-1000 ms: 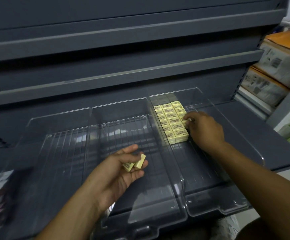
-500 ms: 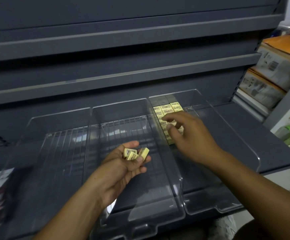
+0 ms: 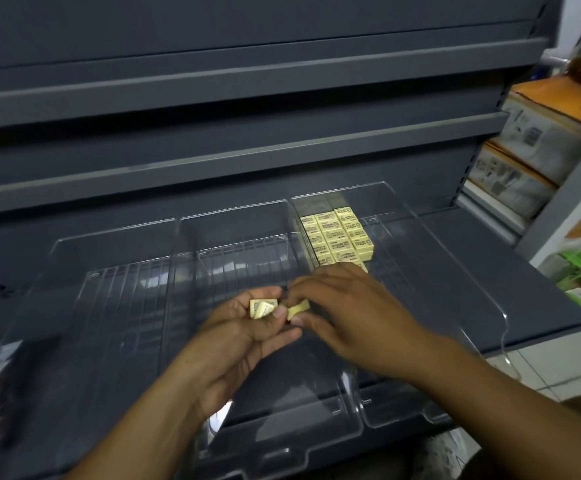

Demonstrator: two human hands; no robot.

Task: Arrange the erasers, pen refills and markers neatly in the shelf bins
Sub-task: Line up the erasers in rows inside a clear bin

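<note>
Eraser (image 3: 298, 309) in right grip (image 3: 351, 317), long axis crosswise

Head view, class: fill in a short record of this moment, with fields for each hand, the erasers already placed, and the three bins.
left hand: palm up, holds loose erasers
right hand: pinches a single eraser next to the left hand's fingertips
packed erasers: neat rows at the back of the right bin
middle bin: clear plastic, both hands held over it
left bin: clear plastic, beside the middle bin
</note>
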